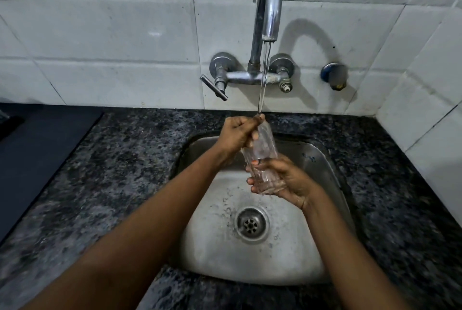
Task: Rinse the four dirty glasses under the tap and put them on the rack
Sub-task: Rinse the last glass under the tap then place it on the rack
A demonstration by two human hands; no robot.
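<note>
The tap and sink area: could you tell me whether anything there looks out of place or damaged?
Only one thing: the tap's right inlet has no handle, while the left has a lever. The glass looks intact.

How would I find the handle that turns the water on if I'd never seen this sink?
Find the tall curved tap on the white tiled wall above the steel sink. Follow its pipe down to the crossbar, then go left. The lever handle is the thin straight bar slanting downward, unlike the round fittings beside it.
</note>
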